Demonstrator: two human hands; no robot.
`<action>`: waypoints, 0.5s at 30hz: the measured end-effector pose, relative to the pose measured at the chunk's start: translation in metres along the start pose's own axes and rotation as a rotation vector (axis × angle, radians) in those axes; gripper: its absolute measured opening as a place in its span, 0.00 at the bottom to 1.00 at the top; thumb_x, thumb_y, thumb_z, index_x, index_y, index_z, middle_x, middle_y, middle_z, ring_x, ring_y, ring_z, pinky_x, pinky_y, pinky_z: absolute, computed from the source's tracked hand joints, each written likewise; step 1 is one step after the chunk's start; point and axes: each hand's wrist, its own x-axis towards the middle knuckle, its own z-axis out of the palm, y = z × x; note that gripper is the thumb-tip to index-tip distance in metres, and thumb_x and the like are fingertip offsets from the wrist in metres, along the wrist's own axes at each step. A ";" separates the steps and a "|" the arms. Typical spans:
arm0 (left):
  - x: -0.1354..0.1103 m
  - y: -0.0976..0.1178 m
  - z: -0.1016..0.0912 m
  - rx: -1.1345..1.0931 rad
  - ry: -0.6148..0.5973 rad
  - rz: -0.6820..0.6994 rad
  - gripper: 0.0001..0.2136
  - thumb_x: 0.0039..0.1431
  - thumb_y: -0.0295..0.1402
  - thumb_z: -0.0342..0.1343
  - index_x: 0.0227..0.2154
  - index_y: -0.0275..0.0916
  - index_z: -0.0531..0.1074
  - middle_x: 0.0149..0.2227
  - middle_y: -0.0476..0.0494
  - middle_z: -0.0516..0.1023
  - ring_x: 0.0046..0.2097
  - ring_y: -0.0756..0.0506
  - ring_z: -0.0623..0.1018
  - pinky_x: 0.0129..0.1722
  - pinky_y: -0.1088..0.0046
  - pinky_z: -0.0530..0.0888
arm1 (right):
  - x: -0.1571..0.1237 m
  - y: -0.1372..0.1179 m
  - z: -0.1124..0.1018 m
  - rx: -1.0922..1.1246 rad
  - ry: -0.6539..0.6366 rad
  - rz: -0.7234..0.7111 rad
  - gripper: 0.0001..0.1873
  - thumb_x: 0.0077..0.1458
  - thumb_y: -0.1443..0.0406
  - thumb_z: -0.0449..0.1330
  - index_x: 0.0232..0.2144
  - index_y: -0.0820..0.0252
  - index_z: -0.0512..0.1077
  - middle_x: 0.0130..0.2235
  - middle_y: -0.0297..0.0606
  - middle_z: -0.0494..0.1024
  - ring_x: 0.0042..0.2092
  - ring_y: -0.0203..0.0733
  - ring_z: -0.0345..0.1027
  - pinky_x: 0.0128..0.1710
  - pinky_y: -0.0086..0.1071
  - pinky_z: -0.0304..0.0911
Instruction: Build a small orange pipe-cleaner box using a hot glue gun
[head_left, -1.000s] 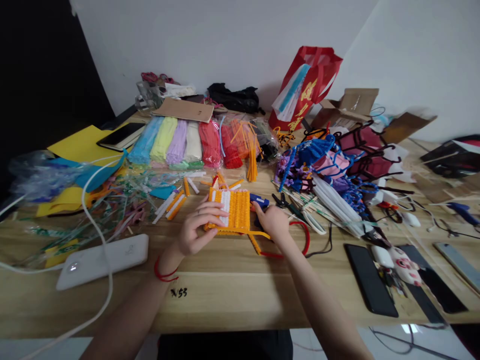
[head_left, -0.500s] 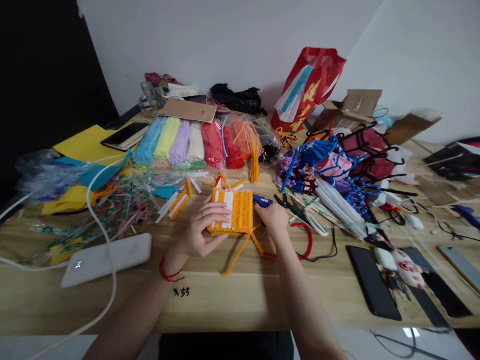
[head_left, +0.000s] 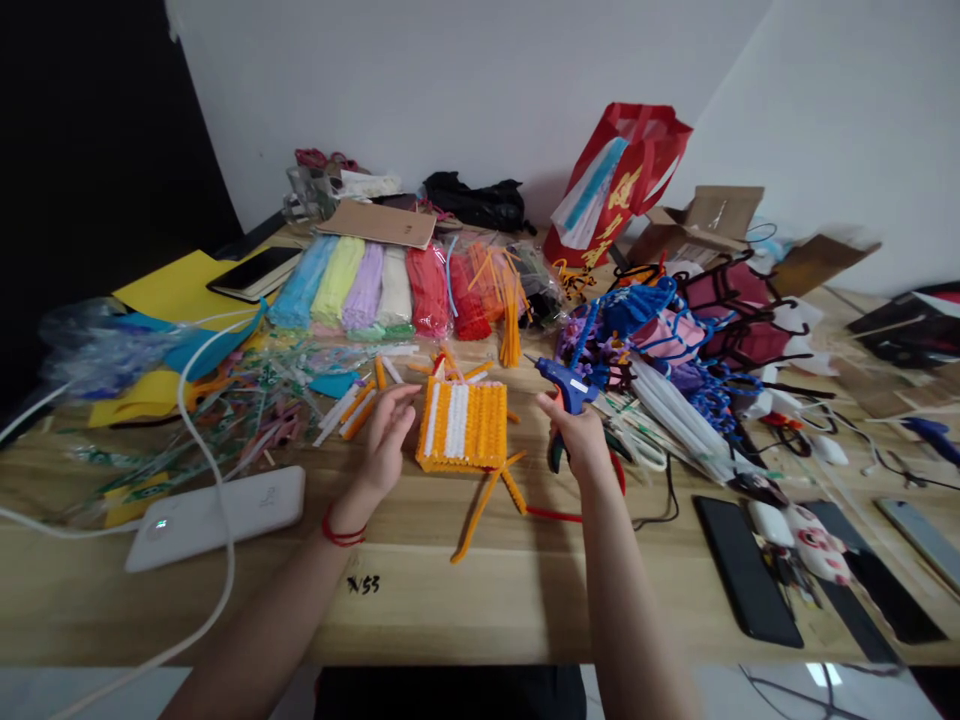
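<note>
An orange and white woven pipe-cleaner panel (head_left: pixel 463 426) lies flat on the wooden table (head_left: pixel 480 590). My left hand (head_left: pixel 386 440) hovers just left of it, fingers stretched out, holding nothing. My right hand (head_left: pixel 579 440) is to the right of the panel, closed around a blue glue gun (head_left: pixel 564 383) lifted off the table with its nozzle pointing left. Loose orange pipe cleaners (head_left: pixel 491 500) stick out below the panel.
Packets of coloured pipe cleaners (head_left: pixel 375 285) lie behind the panel. A white power bank (head_left: pixel 217 515) with its cable sits at the left. A heap of finished pieces (head_left: pixel 675 330) and a red bag (head_left: pixel 615 180) are at the right, with phones (head_left: pixel 742 570) near the front edge.
My left hand has let go of the panel, which now lies flat. My right hand has picked up the blue glue gun and raised it.
</note>
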 end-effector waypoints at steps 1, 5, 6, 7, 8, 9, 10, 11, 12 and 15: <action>0.000 -0.002 0.002 -0.021 -0.002 -0.053 0.17 0.61 0.42 0.50 0.49 0.40 0.67 0.53 0.39 0.70 0.56 0.41 0.70 0.57 0.60 0.67 | -0.004 -0.004 -0.003 0.073 -0.026 -0.002 0.20 0.40 0.50 0.68 0.25 0.58 0.69 0.18 0.28 0.65 0.20 0.34 0.58 0.19 0.30 0.59; 0.001 -0.010 0.007 -0.099 -0.068 -0.194 0.21 0.61 0.44 0.51 0.54 0.41 0.64 0.58 0.39 0.69 0.59 0.40 0.68 0.58 0.60 0.67 | -0.024 -0.025 -0.017 0.320 -0.202 -0.035 0.20 0.37 0.55 0.71 0.31 0.58 0.73 0.33 0.38 0.76 0.34 0.42 0.72 0.32 0.36 0.71; 0.001 -0.012 0.008 -0.111 -0.092 -0.210 0.22 0.61 0.44 0.50 0.55 0.41 0.63 0.59 0.40 0.68 0.60 0.40 0.67 0.58 0.60 0.66 | -0.030 -0.030 -0.020 0.332 -0.262 -0.046 0.20 0.37 0.57 0.72 0.32 0.58 0.74 0.36 0.40 0.77 0.37 0.45 0.74 0.35 0.37 0.72; 0.001 -0.015 0.008 -0.122 -0.118 -0.218 0.23 0.61 0.44 0.50 0.56 0.42 0.63 0.60 0.40 0.67 0.61 0.40 0.66 0.59 0.60 0.66 | -0.036 -0.035 -0.023 0.323 -0.318 -0.055 0.20 0.37 0.57 0.72 0.34 0.58 0.74 0.37 0.40 0.77 0.38 0.46 0.74 0.36 0.39 0.72; 0.001 -0.017 0.007 -0.132 -0.147 -0.220 0.24 0.61 0.44 0.49 0.58 0.42 0.61 0.61 0.41 0.65 0.62 0.40 0.65 0.59 0.60 0.66 | -0.042 -0.038 -0.025 0.290 -0.383 -0.060 0.20 0.39 0.57 0.71 0.35 0.58 0.75 0.35 0.40 0.78 0.36 0.46 0.75 0.36 0.39 0.71; 0.001 -0.019 0.007 -0.143 -0.172 -0.217 0.24 0.61 0.44 0.49 0.59 0.43 0.60 0.62 0.42 0.64 0.63 0.40 0.65 0.59 0.60 0.66 | -0.049 -0.041 -0.026 0.238 -0.451 -0.065 0.19 0.41 0.57 0.71 0.35 0.59 0.75 0.33 0.39 0.78 0.33 0.44 0.74 0.36 0.39 0.71; 0.002 -0.020 0.006 -0.154 -0.192 -0.212 0.25 0.61 0.44 0.49 0.60 0.43 0.59 0.63 0.42 0.63 0.63 0.40 0.64 0.60 0.60 0.66 | -0.055 -0.042 -0.026 0.182 -0.514 -0.071 0.17 0.42 0.57 0.71 0.34 0.59 0.75 0.31 0.38 0.78 0.31 0.43 0.74 0.34 0.39 0.70; 0.002 -0.022 0.006 -0.169 -0.211 -0.208 0.26 0.61 0.43 0.49 0.61 0.43 0.59 0.64 0.42 0.62 0.64 0.40 0.63 0.60 0.60 0.66 | -0.061 -0.042 -0.024 0.125 -0.574 -0.078 0.16 0.43 0.56 0.70 0.32 0.59 0.75 0.29 0.37 0.77 0.29 0.42 0.73 0.33 0.38 0.70; 0.003 -0.022 0.006 -0.188 -0.225 -0.205 0.26 0.61 0.43 0.50 0.61 0.44 0.58 0.64 0.42 0.61 0.64 0.39 0.63 0.60 0.60 0.66 | -0.067 -0.041 -0.022 0.074 -0.621 -0.085 0.15 0.43 0.56 0.70 0.30 0.59 0.74 0.27 0.37 0.77 0.27 0.41 0.72 0.32 0.37 0.69; 0.005 -0.022 0.006 -0.245 -0.239 -0.204 0.27 0.60 0.41 0.53 0.61 0.44 0.59 0.64 0.43 0.62 0.64 0.39 0.63 0.61 0.61 0.65 | -0.080 -0.034 -0.011 -0.053 -0.689 -0.110 0.16 0.46 0.52 0.67 0.26 0.58 0.73 0.24 0.36 0.75 0.27 0.41 0.70 0.30 0.35 0.67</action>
